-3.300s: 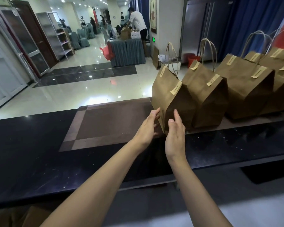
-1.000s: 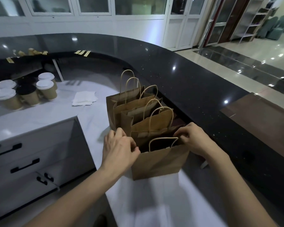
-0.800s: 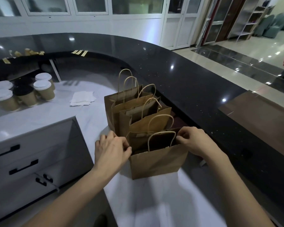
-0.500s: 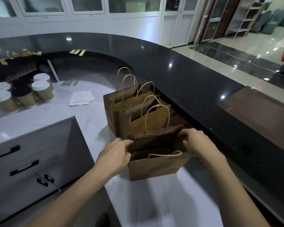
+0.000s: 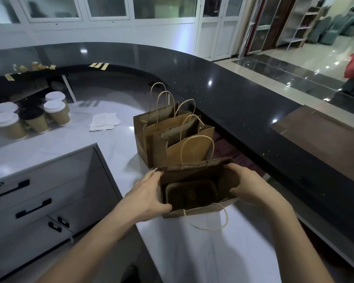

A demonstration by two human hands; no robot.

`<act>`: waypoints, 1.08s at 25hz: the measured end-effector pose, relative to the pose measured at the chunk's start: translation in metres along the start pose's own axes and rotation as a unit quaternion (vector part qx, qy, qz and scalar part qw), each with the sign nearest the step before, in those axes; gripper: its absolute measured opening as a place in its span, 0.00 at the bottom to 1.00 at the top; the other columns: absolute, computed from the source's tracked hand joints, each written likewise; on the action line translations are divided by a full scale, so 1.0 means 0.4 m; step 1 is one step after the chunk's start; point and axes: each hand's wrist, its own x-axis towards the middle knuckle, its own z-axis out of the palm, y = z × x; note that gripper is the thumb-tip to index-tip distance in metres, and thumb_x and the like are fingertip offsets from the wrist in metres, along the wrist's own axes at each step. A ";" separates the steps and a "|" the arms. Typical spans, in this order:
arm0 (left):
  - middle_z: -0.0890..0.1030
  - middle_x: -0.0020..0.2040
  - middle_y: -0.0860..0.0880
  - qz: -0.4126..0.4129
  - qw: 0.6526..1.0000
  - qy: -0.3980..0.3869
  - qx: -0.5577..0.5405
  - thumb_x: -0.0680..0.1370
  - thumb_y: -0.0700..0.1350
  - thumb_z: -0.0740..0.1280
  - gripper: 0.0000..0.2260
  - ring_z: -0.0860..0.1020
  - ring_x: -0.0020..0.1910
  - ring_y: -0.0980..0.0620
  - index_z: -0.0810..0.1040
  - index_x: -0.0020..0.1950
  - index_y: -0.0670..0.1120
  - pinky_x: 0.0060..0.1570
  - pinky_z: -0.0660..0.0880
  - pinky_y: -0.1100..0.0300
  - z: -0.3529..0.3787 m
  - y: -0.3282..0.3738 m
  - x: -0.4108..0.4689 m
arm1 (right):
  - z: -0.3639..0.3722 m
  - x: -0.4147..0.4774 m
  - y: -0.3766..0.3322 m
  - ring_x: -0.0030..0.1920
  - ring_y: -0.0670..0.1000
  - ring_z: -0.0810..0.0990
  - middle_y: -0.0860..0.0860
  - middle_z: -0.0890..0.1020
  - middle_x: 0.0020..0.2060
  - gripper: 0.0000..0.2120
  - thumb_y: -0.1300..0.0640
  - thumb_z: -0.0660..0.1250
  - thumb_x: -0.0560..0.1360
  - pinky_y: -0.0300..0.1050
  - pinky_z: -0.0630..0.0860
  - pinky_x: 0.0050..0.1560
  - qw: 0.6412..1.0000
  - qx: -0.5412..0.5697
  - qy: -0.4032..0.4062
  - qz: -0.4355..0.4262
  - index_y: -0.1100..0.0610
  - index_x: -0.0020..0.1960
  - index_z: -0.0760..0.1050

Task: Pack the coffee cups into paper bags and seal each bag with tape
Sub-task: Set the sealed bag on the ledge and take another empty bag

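Behind the front bag [image 5: 200,174], open bags [image 5: 172,154] stand; coffee cups [image 5: 56,113] far left.

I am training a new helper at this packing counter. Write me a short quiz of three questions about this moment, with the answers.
1. True or false: the nearest paper bag already holds a coffee cup.
2. Where do the coffee cups stand? A: on the white counter. B: on a chair. C: inside a drawer.
3. Which hand holds the nearest paper bag open: the left hand, the right hand, or both?
Key: 1. False; only a cardboard tray lies in it. 2. A. 3. Both.
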 end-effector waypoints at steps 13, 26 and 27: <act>0.60 0.75 0.57 -0.035 0.999 -0.008 -0.012 0.66 0.55 0.73 0.47 0.66 0.70 0.52 0.53 0.80 0.53 0.68 0.71 0.50 -0.086 -0.122 -0.138 | 0.043 -0.058 -0.137 0.49 0.47 0.80 0.48 0.74 0.63 0.39 0.66 0.71 0.74 0.42 0.82 0.38 0.993 0.005 -0.076 -0.093 0.37 0.74 0.60; 0.57 0.77 0.58 -0.107 0.989 0.071 -0.074 0.67 0.49 0.77 0.48 0.66 0.71 0.53 0.52 0.80 0.56 0.71 0.69 0.51 -0.232 -0.357 -0.323 | 0.197 0.015 -0.468 0.45 0.48 0.80 0.44 0.76 0.56 0.38 0.66 0.69 0.72 0.46 0.82 0.37 0.966 0.000 -0.132 -0.222 0.38 0.73 0.62; 0.56 0.78 0.57 -0.116 0.988 0.076 -0.070 0.67 0.49 0.76 0.48 0.65 0.72 0.53 0.51 0.80 0.55 0.71 0.68 0.52 -0.244 -0.384 -0.338 | 0.209 0.014 -0.503 0.44 0.47 0.79 0.41 0.76 0.52 0.37 0.65 0.69 0.71 0.45 0.81 0.37 0.964 -0.003 -0.131 -0.232 0.38 0.73 0.63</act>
